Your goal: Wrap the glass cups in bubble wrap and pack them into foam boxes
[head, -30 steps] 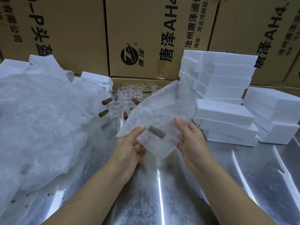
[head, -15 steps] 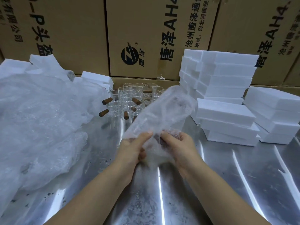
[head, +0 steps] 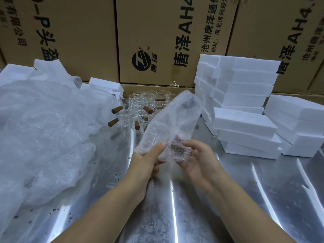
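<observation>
Rolling step, about midway by my read. The glass cup [head: 178,149] sits inside the bubble wrap sheet [head: 172,123]. You hold it in the air above the steel table [head: 245,190], left of the foam box stack [head: 245,120] and nearer you than it. Your left hand [head: 149,161] pinches the sheet's near edge, thumb on top. Your right hand [head: 199,158] cradles the bundle, fingers curled round the wrapped cup. The sheet's loose tail stands up and leans toward the stack.

To do it well:
- Lay the cup's brown handle flat under the first layer so it can't poke through.
- Roll the tail snug round the body.
- Tuck both open ends in.
- Aim for a slim bundle that should seat in a foam box.

Hard to read:
- The cup body is nearly invisible through the wrap; only the handle shows, blurred.
- The layer count is unclear.
- Your left fingers are hidden under the sheet.
- The bare glass cups [head: 138,104] stand left of the stack, and their number is uncertain.
- The bubble wrap heap [head: 43,134], far left of the stack, runs out of view.
- I can't tell whether the boxes are filled.
</observation>
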